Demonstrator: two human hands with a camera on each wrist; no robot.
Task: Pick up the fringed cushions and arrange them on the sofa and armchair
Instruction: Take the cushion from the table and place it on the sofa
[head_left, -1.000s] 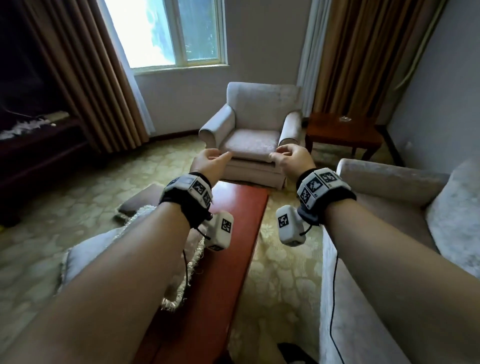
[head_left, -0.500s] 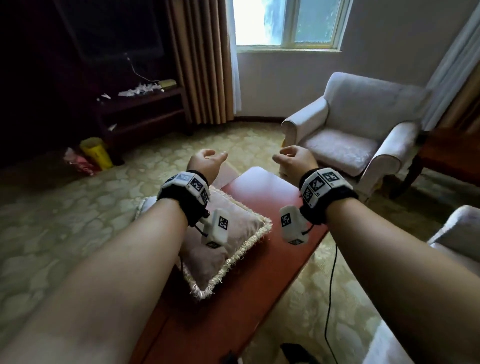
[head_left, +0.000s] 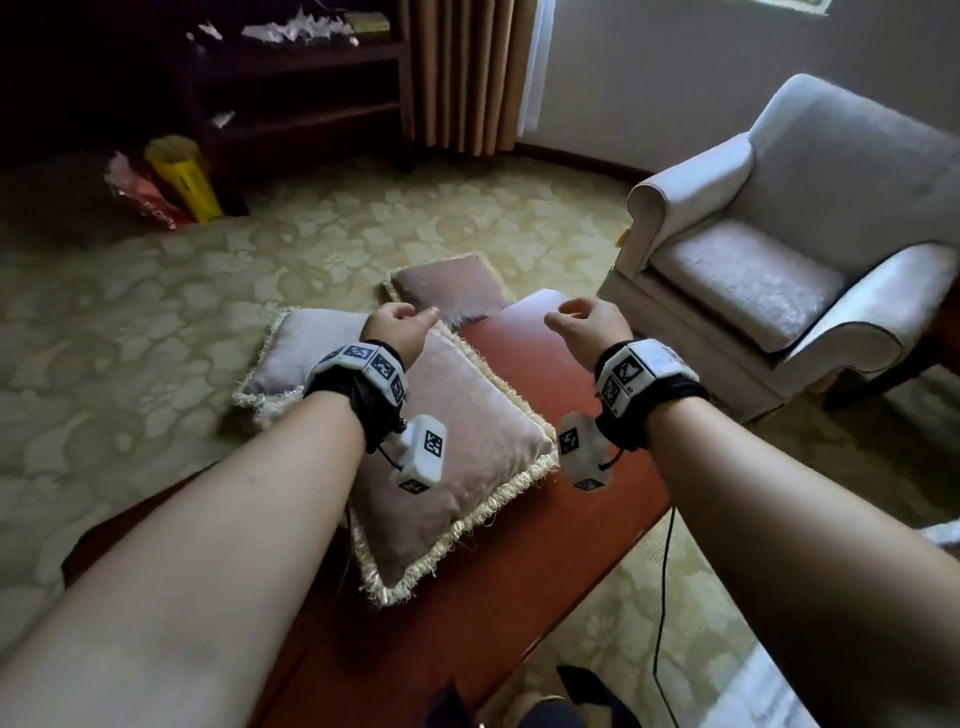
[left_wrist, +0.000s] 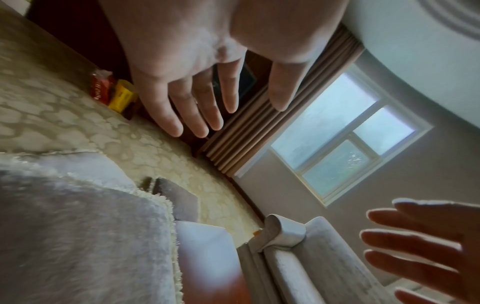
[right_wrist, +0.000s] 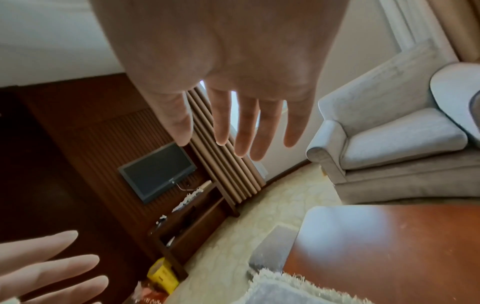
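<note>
A pink cushion with a cream fringe (head_left: 457, 467) lies on the red-brown coffee table (head_left: 545, 519); its pile fills the lower left of the left wrist view (left_wrist: 78, 236). Two more fringed cushions lie on the carpet beyond the table, one to the left (head_left: 306, 348) and one further off (head_left: 447, 286). The pale armchair (head_left: 753, 280) stands at the right with a bare seat. My left hand (head_left: 402, 325) hovers above the table cushion's far edge, and my right hand (head_left: 584, 322) hovers above the bare table end. Both are empty, with fingers straight (left_wrist: 207, 102) (right_wrist: 233, 123).
A dark shelf unit (head_left: 291, 93) stands at the back left, with a yellow bin (head_left: 182, 176) and a red bag (head_left: 140, 192) beside it. Brown curtains (head_left: 462, 73) hang behind. A black cable (head_left: 662, 597) hangs from my right wrist. Patterned carpet (head_left: 156, 312) surrounds the table.
The view has swung left and down, so the sofa has left view and the cushions on the carpet have come into view. Both hands stay raised and empty.
</note>
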